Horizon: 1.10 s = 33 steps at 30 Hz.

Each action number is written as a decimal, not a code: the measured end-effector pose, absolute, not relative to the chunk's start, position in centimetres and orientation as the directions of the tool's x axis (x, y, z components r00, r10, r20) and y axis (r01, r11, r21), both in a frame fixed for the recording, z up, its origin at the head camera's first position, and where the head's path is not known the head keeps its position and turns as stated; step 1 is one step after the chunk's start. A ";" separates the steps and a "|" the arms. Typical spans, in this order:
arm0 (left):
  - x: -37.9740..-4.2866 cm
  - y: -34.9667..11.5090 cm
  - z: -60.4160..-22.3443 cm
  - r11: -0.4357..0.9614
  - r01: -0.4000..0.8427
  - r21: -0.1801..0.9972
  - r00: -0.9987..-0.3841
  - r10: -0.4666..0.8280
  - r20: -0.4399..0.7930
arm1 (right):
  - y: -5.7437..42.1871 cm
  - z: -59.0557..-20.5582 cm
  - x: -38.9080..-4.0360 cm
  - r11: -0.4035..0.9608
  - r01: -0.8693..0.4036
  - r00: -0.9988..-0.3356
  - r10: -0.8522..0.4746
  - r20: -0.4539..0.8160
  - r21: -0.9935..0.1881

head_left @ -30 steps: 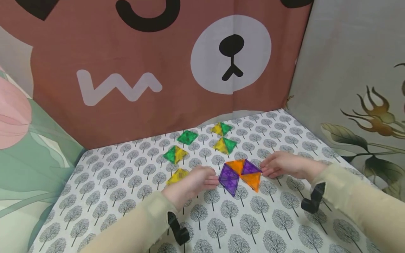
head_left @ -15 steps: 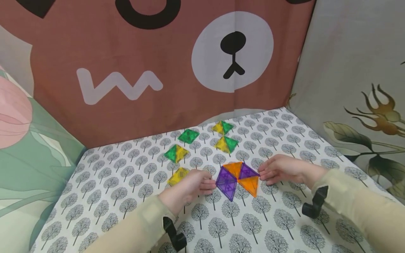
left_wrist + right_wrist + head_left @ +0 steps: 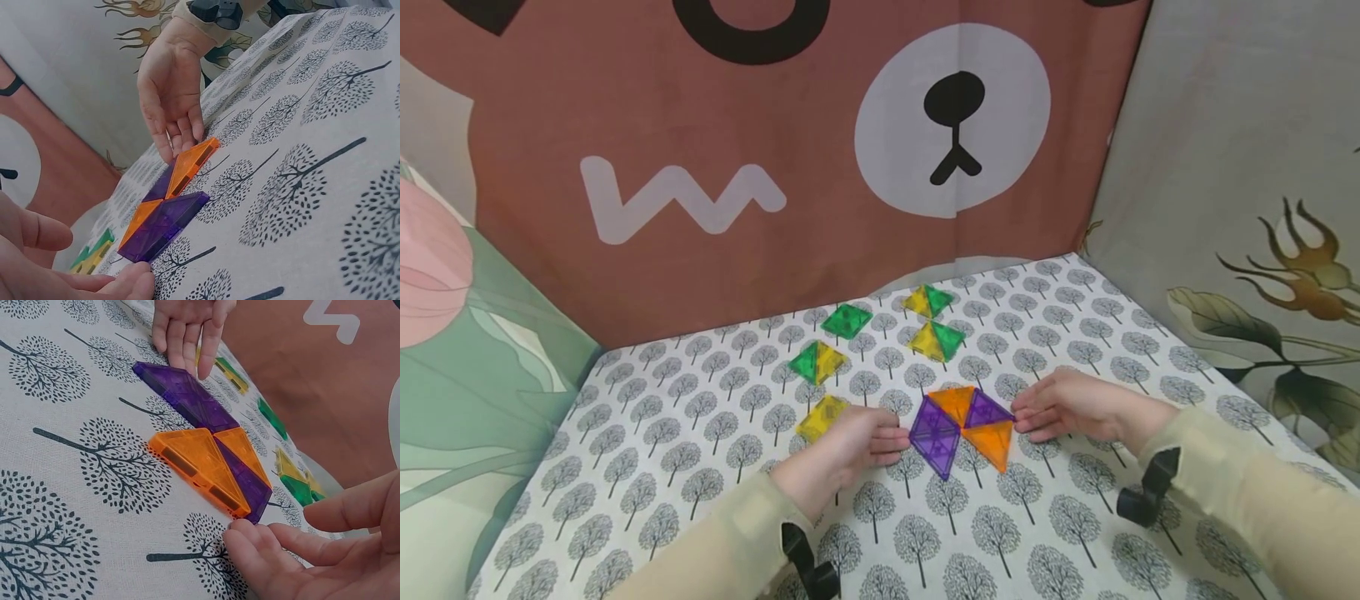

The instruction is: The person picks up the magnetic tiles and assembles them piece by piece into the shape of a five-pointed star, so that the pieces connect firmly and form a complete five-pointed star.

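Note:
Translucent triangular magnetic tiles lie flat on the tree-print cloth, joined in a fan. At the fan's left is a pair of purple tiles [image 3: 937, 435], then an orange tile [image 3: 952, 403], a purple tile [image 3: 987, 410] and another orange tile [image 3: 992, 443]. My left hand [image 3: 859, 443] has its fingertips at the purple pair's left edge, fingers extended. From the other side my right hand [image 3: 1070, 403] touches the fan's right corner, also with straight fingers, as the right wrist view shows. Neither hand grips a tile.
A yellow pair of tiles [image 3: 822, 418] lies just beyond my left hand. Farther back are a green-yellow pair [image 3: 817, 362], a green pair [image 3: 847, 321] and two yellow-green pairs, one nearer [image 3: 937, 340] and one farther [image 3: 927, 301]. Printed curtains [image 3: 700, 283] border the table.
The fan of tiles has shifted slightly toward me and left, with both hands following at its sides. Its pieces stay joined. The other tiles stay in place.

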<state>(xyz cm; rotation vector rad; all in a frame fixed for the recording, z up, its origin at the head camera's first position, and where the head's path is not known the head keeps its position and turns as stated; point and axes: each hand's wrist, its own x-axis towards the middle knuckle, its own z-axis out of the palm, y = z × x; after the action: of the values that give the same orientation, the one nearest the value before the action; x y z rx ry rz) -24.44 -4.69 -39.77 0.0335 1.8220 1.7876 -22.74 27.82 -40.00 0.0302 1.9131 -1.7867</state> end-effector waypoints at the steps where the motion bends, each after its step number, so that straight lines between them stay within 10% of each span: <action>1: -24.4 -4.7 -39.8 0.103 -0.369 0.924 -0.832 0.407 -0.377 | 27.8 -40.0 -22.7 0.125 0.358 -0.867 -0.323 -0.379 -0.925; 33: -25.4 -4.0 -41.3 0.176 -0.320 0.931 -0.874 0.324 -0.362 | 25.6 -41.0 -22.4 0.140 0.325 -0.918 -0.189 -0.348 -0.935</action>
<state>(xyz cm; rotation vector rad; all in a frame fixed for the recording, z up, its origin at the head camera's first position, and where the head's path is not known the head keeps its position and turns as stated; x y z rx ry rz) -25.35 -3.95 -41.25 0.0039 1.9720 1.7461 -22.43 25.64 -41.02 0.1308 2.0413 -1.8313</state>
